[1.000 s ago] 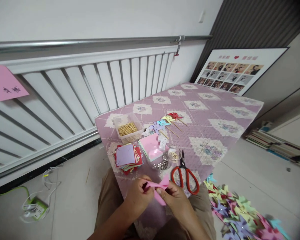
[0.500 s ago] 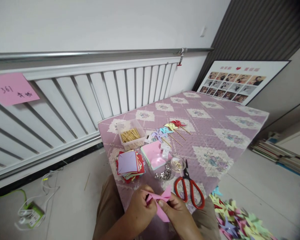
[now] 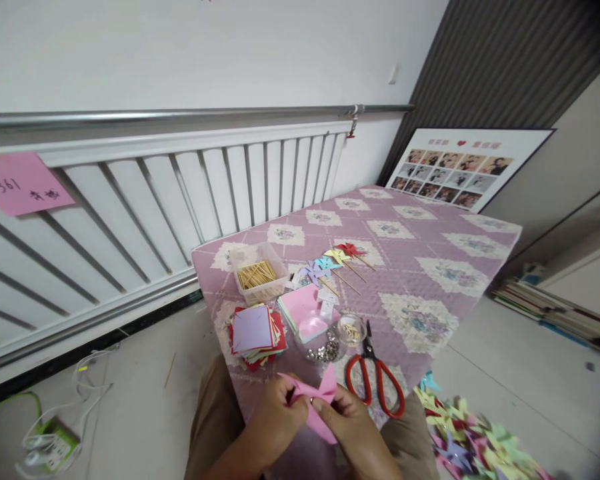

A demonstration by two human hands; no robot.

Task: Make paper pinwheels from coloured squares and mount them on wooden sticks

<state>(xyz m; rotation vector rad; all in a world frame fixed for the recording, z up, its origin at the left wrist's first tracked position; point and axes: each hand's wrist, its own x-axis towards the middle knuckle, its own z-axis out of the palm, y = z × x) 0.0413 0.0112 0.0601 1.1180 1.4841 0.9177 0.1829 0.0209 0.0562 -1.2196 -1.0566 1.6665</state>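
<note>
Over the near edge of the table, both hands grip one pink paper pinwheel (image 3: 323, 427) with its corners folded toward the middle. My left hand (image 3: 277, 417) is closed on its left side. My right hand (image 3: 347, 423) is closed on the right side, the thumb pressing near the centre, where a small shiny spot shows. Just beyond lie a clear dish of metal fasteners (image 3: 325, 348), a round dish of small pale pieces (image 3: 351, 330) and red-handled scissors (image 3: 375, 377). A stack of coloured paper squares (image 3: 253, 330) stands left of them.
A plastic box of wooden sticks (image 3: 260, 275) sits behind the paper stack. Several finished pinwheels on sticks (image 3: 337, 257) lie farther back. A heap of coloured pinwheels (image 3: 473, 440) is on the floor at right. A power strip (image 3: 57, 450) lies on the floor at left, below the radiator (image 3: 180, 193).
The camera view has shifted slightly, so the table contents sit a little farther left. Both hands keep hold of the pink pinwheel in nearly the same pose.
</note>
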